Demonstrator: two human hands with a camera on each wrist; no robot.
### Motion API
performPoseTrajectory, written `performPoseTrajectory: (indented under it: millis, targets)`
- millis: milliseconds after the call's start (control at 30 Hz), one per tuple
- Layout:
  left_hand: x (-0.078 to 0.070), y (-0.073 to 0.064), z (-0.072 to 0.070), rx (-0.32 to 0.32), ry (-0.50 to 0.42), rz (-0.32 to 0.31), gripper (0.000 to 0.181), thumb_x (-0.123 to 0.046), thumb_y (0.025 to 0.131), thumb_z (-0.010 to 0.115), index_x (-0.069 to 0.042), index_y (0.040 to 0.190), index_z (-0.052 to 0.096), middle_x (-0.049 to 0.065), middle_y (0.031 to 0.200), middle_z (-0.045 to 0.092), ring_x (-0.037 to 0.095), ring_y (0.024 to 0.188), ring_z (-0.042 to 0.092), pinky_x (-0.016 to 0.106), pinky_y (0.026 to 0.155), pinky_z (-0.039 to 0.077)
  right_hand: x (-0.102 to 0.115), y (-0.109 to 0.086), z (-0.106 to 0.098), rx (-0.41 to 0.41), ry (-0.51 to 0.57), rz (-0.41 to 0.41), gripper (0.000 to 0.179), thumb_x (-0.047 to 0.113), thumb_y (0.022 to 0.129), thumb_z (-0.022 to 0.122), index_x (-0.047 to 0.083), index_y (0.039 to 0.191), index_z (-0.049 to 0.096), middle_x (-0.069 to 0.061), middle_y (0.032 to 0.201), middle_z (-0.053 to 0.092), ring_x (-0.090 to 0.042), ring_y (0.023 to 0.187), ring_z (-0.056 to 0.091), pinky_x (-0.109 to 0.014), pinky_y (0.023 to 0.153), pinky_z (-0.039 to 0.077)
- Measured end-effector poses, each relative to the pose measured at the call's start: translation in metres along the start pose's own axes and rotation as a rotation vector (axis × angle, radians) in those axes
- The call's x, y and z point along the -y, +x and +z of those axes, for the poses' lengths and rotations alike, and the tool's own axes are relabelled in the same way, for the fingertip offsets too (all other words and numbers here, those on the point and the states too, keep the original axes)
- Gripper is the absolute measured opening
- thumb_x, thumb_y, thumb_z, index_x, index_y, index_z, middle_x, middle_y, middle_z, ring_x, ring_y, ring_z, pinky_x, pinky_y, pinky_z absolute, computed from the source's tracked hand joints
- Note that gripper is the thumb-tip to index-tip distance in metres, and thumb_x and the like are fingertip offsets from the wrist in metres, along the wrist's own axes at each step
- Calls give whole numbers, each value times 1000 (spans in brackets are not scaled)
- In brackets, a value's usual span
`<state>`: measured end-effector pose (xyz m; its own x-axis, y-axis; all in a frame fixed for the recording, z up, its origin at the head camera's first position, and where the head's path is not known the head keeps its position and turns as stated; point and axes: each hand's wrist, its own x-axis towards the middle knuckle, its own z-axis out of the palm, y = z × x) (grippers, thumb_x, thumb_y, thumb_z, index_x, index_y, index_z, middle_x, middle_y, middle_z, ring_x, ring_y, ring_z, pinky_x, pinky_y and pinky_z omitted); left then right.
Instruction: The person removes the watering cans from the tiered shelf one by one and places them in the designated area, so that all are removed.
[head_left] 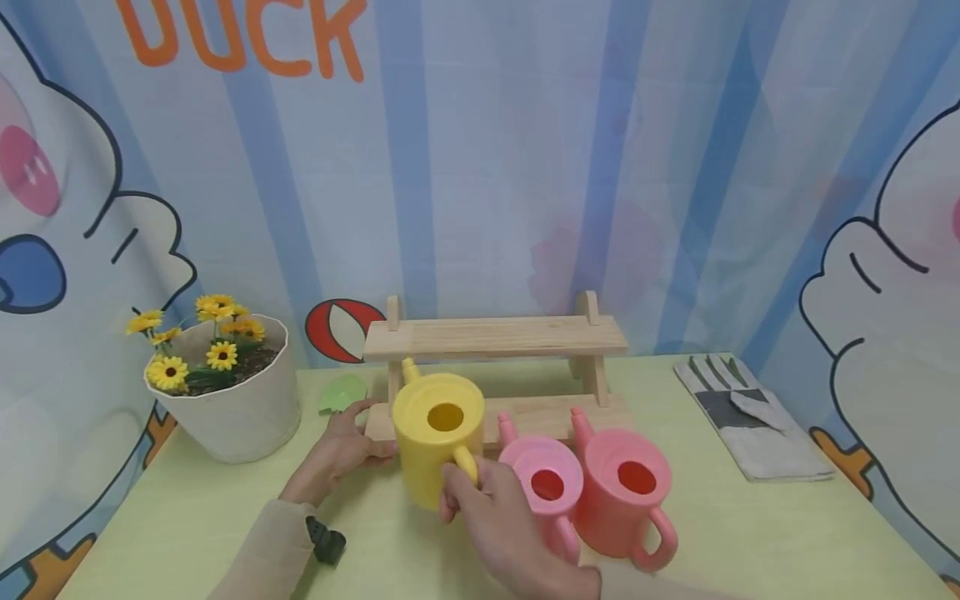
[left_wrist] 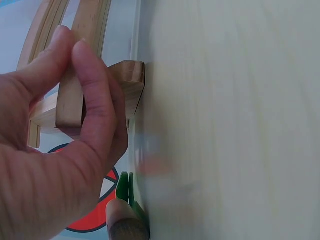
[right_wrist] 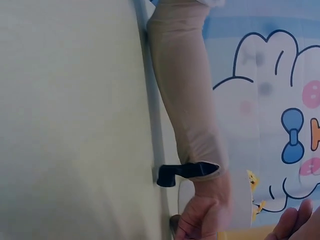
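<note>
My right hand (head_left: 498, 517) grips the handle of a yellow watering can (head_left: 420, 450), held upright in front of the left part of a two-tier wooden plant stand (head_left: 495, 337). The can's spout points toward the stand. My left hand (head_left: 341, 454) pinches the left end of the stand's lower board; in the left wrist view, thumb and fingers lie on either face of that board (left_wrist: 71, 102). A pink watering can (head_left: 532, 458) and a darker pink watering can (head_left: 618, 517) stand side by side just right of my right hand. In the right wrist view, only a few right-hand fingertips (right_wrist: 295, 220) show.
At the left stands a white pot (head_left: 240, 425) of yellow flowers. A small green tool head (head_left: 343, 393) lies beyond my left hand, its wooden handle (left_wrist: 120, 215) showing in the left wrist view. Grey-and-white gloves (head_left: 757, 425) lie at the right. A printed curtain (head_left: 495, 167) hangs behind.
</note>
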<state>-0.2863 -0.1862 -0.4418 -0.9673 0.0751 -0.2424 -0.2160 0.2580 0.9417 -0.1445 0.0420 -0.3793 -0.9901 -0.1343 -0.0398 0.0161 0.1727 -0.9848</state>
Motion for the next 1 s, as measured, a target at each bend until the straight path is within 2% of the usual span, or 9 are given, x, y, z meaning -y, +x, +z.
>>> performPoseTrajectory:
  millis: [200, 300, 400, 500, 600, 733, 800, 1000]
  targets:
    - [-1, 1, 0, 0, 41, -10, 94, 16, 90, 72, -1, 170, 25, 41, 150, 55, 20, 97, 73, 34, 82, 68, -25, -4, 8, 11, -6, 74, 35, 32, 107, 64, 11, 79, 70, 4, 68, 56, -13, 60, 41, -22, 51, 29]
    - [-1, 1, 0, -2, 59, -17, 94, 16, 89, 73, -3, 169, 27, 41, 153, 54, 21, 101, 72, 33, 82, 67, -37, -3, 14, -4, -14, 130, 33, 33, 107, 66, 16, 78, 71, 6, 67, 57, -11, 58, 42, -20, 52, 30]
    - [-1, 1, 0, -2, 68, -17, 94, 14, 90, 74, -3, 170, 27, 41, 153, 53, 23, 105, 71, 34, 83, 67, -46, -4, 20, -21, -15, 145, 32, 31, 106, 67, 16, 78, 70, 6, 69, 61, -11, 61, 44, -20, 55, 32]
    - [-1, 0, -1, -9, 81, -18, 95, 12, 90, 76, -3, 170, 28, 41, 153, 53, 25, 108, 71, 35, 84, 67, -51, -7, 24, -30, 8, 129, 32, 27, 106, 67, 9, 79, 70, 3, 69, 61, -14, 62, 44, -22, 55, 32]
    - [-1, -1, -2, -16, 83, -15, 96, 10, 89, 78, -3, 170, 27, 41, 152, 54, 26, 110, 71, 33, 85, 67, -60, -6, 27, -40, 7, 120, 33, 27, 105, 67, 11, 76, 69, 5, 67, 64, -11, 59, 44, -20, 52, 31]
    - [0, -1, -3, -24, 94, -15, 98, 6, 90, 82, -3, 170, 26, 41, 151, 56, 25, 109, 71, 30, 86, 66, -83, 0, 31, -58, 1, 41, 36, 29, 105, 67, 13, 72, 68, 8, 65, 68, -5, 56, 44, -19, 49, 31]
    - [-1, -1, -3, -30, 110, -15, 99, 3, 90, 84, -3, 170, 26, 41, 151, 56, 24, 109, 71, 29, 87, 65, -94, 2, 33, -64, 12, -12, 36, 29, 105, 67, 10, 74, 69, 5, 66, 70, -7, 56, 45, -22, 48, 30]
    - [2, -1, -3, -23, 133, 6, 102, -5, 90, 89, -2, 170, 26, 40, 152, 56, 26, 110, 71, 31, 90, 64, -117, 8, 37, -71, 6, 36, 36, 33, 106, 67, 15, 75, 71, 6, 67, 71, -5, 55, 46, -21, 48, 34]
